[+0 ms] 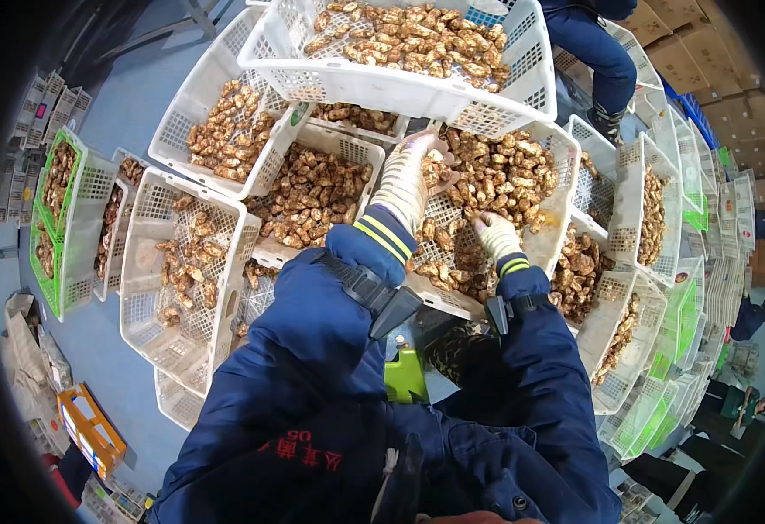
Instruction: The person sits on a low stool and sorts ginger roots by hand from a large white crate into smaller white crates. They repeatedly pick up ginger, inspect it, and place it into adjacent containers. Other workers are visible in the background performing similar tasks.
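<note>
Brown, knobbly mushroom-like pieces (503, 173) fill much of the white plastic crate (562, 190) in front of me. My left hand (415, 171), in a striped cream glove, reaches over this crate's left part with its fingers curled around a few mushroom-like pieces (436, 169). Lower and to the right, my right hand (497, 234), also gloved, has its fingertips down at the pieces near the crate's middle; whether it grips one cannot be told. Bare mesh floor shows between the two hands. Black straps with dark devices are on both my wrists.
Around me stand more white crates of similar pieces: a raised crate (382, 72) ahead, a smaller crate (376, 154) and a wide crate (133, 262) to the left, stacked crates (657, 268) to the right. A seated person's leg (595, 56) is at upper right. An orange crate (91, 429) lies lower left.
</note>
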The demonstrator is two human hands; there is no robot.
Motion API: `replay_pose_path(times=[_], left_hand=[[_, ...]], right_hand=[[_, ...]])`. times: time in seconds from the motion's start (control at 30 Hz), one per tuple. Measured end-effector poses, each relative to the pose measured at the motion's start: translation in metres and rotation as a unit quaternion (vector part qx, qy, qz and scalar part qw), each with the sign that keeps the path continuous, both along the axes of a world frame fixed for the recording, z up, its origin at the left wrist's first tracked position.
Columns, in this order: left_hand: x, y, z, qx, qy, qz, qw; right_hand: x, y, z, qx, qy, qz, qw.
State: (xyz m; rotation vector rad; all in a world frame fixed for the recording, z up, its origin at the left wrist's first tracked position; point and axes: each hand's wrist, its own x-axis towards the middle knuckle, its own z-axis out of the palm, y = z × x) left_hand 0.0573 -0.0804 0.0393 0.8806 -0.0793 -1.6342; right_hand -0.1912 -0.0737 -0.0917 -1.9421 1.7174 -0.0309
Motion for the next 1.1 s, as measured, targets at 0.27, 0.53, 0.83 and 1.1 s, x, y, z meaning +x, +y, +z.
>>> replay_pose_path(times=[0.27, 0.53, 0.83, 1.1], left_hand=[[0.004, 0.001, -0.006, 0.002, -0.013, 0.019, 1.0], [-0.004, -0.004, -0.01, -0.011, -0.006, 0.01, 1.0], [-0.007, -0.006, -0.001, -0.02, -0.005, 0.027, 0.999], [0.0, -0.003, 0.003, 0.007, -0.012, 0.068, 0.998]], right_hand=[[0.08, -0.027, -0.002, -0.034, 0.081, 0.017, 0.996], [0.029, 0.0, 0.002, 0.203, 0.066, 0.126, 0.969], [0.01, -0.066, -0.018, -0.023, 0.151, -0.031, 0.988], [0.034, -0.026, 0.022, 0.347, 0.01, 0.099, 0.933]])
